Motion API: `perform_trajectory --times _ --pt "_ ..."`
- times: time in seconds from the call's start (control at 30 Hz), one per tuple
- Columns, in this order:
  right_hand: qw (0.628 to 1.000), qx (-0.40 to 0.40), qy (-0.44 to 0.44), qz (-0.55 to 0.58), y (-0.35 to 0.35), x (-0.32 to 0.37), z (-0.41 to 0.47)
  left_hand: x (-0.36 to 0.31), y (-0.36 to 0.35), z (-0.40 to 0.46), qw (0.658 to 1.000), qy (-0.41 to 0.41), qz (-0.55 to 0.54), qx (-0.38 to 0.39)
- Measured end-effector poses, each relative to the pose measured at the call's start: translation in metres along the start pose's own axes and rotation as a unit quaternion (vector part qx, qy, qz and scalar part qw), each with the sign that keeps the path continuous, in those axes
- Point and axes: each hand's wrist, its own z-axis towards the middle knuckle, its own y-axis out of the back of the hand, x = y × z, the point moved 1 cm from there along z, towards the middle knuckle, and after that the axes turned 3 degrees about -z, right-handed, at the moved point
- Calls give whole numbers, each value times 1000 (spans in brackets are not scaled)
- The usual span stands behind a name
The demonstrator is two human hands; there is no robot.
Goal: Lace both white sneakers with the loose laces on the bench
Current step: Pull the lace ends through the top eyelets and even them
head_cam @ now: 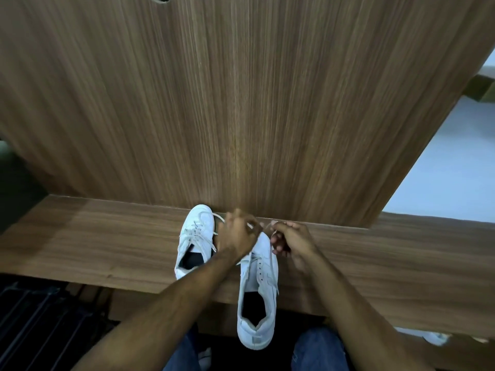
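Two white sneakers lie on the wooden bench (107, 236). The left sneaker (194, 236) has laces threaded through it and sits toe-first against the back panel. The right sneaker (258, 295) lies nearer me, its heel hanging over the bench's front edge and its eyelets bare. My left hand (238, 234) is over that shoe's toe, fingers curled, pinching a white lace (250, 225). My right hand (290, 241) sits just to the right of the toe and pinches the same lace's other part between thumb and fingers.
A tall wood-grain panel (241, 103) rises behind the bench. Dark slatted objects (40, 317) lie below the bench at left. My jeans-clad knees (318, 349) show at the bottom. A pale floor (455, 156) lies at right, and another white shoe (434, 337) at lower right.
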Motion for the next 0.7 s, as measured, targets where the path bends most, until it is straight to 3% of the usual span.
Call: perform_trajectory --times 0.07,0.13,0.43,0.5,0.57,0.7 --pt "999 15 -14 31 -6 2 0 5 -20 -15 976 19 -190 104" --pt "999 11 -18 41 -9 6 0 8 -30 -25 940 80 -296 152" --pt "993 -73 -40 82 23 -10 12 30 3 -29 925 115 -295 211" --pt "990 -95 -49 91 31 -18 16 46 12 -29 930 144 -277 197" --pt "990 -100 -62 83 37 -26 15 59 19 -29 934 170 -283 135" --pt "989 -108 -75 63 35 -39 13 61 29 -26 902 231 -364 19"
